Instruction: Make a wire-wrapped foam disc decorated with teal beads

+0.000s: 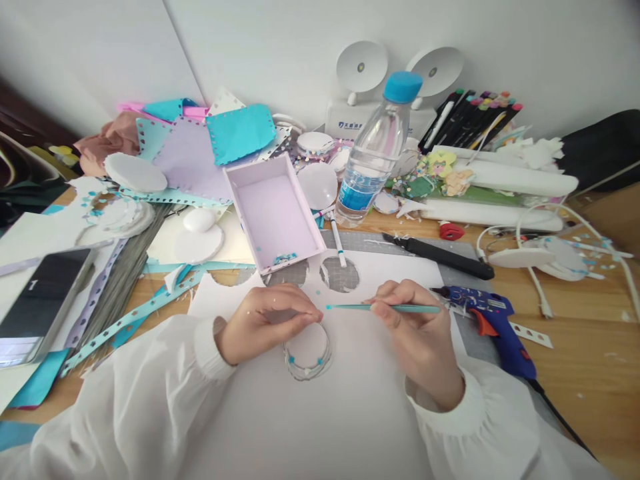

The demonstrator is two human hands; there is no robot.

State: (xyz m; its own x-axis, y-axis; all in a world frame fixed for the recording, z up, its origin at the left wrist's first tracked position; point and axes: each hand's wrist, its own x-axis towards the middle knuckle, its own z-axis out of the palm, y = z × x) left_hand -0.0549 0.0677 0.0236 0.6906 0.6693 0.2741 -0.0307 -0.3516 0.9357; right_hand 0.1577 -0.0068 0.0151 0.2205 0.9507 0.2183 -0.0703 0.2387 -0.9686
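Pinching the clear ring [307, 352], the left hand [265, 321] should stay steady; the right hand [417, 333] grips a teal stick [383, 308], tip pointing nine o'clock.

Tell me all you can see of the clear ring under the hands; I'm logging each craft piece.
The clear ring looks like a thin band of transparent plastic bent into a circle, lying flat on the white sheet so the paper shows through it. Small teal dots sit along its near wall. The left hand rests over its far edge, fingers pinched just above the rim. The teal stick held in the right hand points toward those fingers and looks clear of the ring.
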